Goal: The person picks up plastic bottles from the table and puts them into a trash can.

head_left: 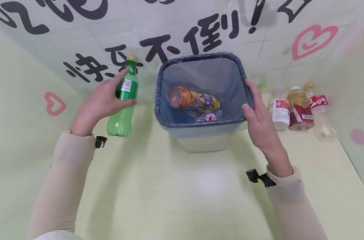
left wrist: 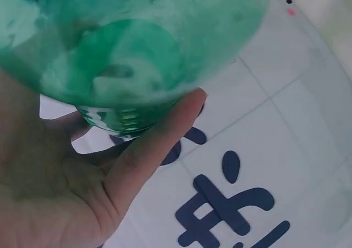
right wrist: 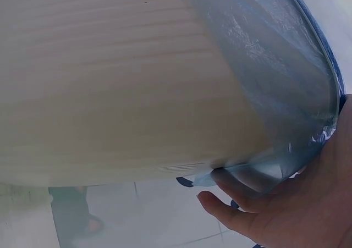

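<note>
My left hand [head_left: 104, 100] holds a green plastic bottle [head_left: 121, 121] with a yellow cap, thumb on one side and fingers on the other. The bottle stands nearly upright left of the bin, and its base fills the top of the left wrist view. With my right hand [head_left: 259, 121] I grip the right edge of a trash bin [head_left: 203, 144] lined with a blue bag [right wrist: 264, 44]. Inside the bin lie an orange-and-yellow labelled bottle [head_left: 195, 99] and a clear bottle with a red-and-white label [head_left: 210, 116].
Several bottles stand or lie right of the bin: a white-labelled one [head_left: 280, 113], a red-and-gold one [head_left: 301, 111], a red-labelled one [head_left: 319, 102] and a clear one [head_left: 323, 130]. A pale wall with black lettering [head_left: 159, 48] rises behind the light tabletop [head_left: 182, 193].
</note>
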Motion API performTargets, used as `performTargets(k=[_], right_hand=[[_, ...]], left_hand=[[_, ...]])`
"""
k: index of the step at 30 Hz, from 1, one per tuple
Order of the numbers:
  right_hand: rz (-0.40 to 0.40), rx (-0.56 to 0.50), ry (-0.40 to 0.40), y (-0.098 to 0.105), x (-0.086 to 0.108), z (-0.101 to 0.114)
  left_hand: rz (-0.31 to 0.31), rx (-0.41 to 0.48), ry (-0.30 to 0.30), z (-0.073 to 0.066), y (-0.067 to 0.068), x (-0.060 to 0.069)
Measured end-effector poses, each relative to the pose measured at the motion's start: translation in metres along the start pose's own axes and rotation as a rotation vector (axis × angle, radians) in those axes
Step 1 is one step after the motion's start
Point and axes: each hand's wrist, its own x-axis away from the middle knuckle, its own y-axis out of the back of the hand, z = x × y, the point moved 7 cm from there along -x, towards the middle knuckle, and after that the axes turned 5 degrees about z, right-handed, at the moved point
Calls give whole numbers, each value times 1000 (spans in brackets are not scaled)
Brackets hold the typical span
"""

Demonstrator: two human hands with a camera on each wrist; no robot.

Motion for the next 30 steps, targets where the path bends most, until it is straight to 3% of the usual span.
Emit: performTargets(k=[6, 12, 18, 23, 30], right_hand=[[-6, -2, 0, 0, 0, 2], [-7, -1, -4, 0, 0, 1], [3, -3, -17, 0, -1, -2], [1, 11, -12, 1, 0, -2], [13, 11, -8, 1, 0, -2]], left_hand=[[-120, -1, -13, -25, 24, 5], [-229, 53, -32, -52, 43, 13], [-314, 17, -55, -82, 70, 14], [-343, 0, -82, -107, 86, 11], [-340, -4, -125, -125, 84, 5]])
